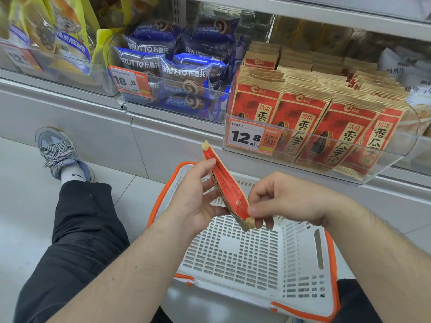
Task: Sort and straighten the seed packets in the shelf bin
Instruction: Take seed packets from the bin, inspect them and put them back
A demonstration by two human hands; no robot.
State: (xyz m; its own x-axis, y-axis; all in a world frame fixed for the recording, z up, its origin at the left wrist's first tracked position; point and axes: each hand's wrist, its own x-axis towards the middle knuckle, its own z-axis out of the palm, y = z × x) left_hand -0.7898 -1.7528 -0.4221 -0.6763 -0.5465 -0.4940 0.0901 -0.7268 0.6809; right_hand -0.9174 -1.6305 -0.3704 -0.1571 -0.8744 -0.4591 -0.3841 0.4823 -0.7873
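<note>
Both hands held one red seed packet (227,186) edge-on above a white basket (251,257). The left hand (196,197) cradled its side; the right hand (277,199) pinched its lower corner. More packets (326,122) stood upright in the clear shelf bin (377,169) behind.

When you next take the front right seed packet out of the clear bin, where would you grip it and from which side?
Probably by its kraft-paper top seal, coming from above. The front right seed packet stands upright, leaning back, behind the clear bin front wall, and neighbours press against its left side, so only the top edge is free to pinch.
</note>
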